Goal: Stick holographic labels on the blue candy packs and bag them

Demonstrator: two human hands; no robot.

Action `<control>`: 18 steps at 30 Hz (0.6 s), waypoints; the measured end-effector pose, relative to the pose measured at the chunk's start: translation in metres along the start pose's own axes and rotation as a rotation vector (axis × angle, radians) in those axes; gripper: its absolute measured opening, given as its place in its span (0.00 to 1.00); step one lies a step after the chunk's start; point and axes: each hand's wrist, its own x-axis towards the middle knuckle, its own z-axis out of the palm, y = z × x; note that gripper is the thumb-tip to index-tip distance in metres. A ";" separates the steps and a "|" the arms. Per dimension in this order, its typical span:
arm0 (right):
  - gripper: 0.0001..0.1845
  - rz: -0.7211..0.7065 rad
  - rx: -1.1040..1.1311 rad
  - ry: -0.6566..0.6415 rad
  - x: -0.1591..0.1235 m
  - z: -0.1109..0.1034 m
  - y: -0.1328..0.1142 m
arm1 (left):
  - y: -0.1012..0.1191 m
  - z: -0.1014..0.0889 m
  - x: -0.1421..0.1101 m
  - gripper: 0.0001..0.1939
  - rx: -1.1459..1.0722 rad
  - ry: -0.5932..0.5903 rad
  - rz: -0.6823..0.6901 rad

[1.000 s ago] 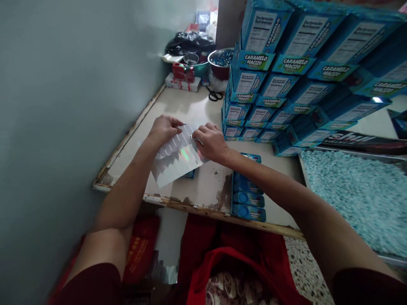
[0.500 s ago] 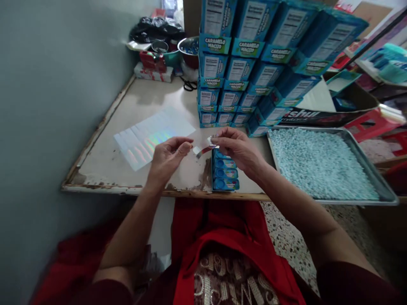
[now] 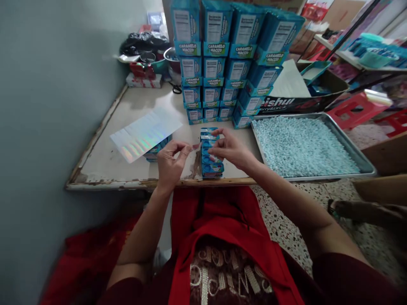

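Note:
My left hand (image 3: 173, 163) is closed in a pinch on a small shiny sticker (image 3: 196, 146), which juts out from the fingertips to the right. My right hand (image 3: 230, 150) has its thumb and fingers spread just above a row of small blue candy boxes (image 3: 212, 170) at the table's front edge. A shiny iridescent sticker sheet (image 3: 143, 131) lies left of my hands, partly on top of another small group of blue boxes (image 3: 153, 153). Whether my right fingertips touch the row is hard to make out.
Tall stacks of blue caramel boxes (image 3: 208, 72) stand behind the row. To the right is a metal tray (image 3: 372, 170) of pale blue candies. Scissors (image 3: 176, 88) and a red tape dispenser (image 3: 144, 71) sit at the back left, beside the wall.
The sheet was in both hands, then laid on the table. A sticker strip in my right hand has passed to my left. My right hand has opened over the row. The view has swung right.

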 end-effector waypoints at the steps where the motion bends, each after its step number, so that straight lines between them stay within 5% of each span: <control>1: 0.31 0.040 -0.034 -0.043 -0.005 -0.005 0.001 | 0.000 -0.003 0.000 0.11 0.001 -0.011 -0.007; 4: 0.28 0.166 -0.088 -0.166 -0.017 -0.019 0.004 | 0.001 -0.012 0.002 0.12 -0.056 -0.135 -0.050; 11: 0.47 0.212 0.024 -0.309 -0.021 -0.026 0.006 | 0.008 -0.021 0.004 0.11 -0.159 -0.340 -0.042; 18: 0.27 0.224 0.037 -0.272 -0.017 -0.016 0.011 | 0.001 -0.017 0.005 0.13 -0.257 -0.430 0.006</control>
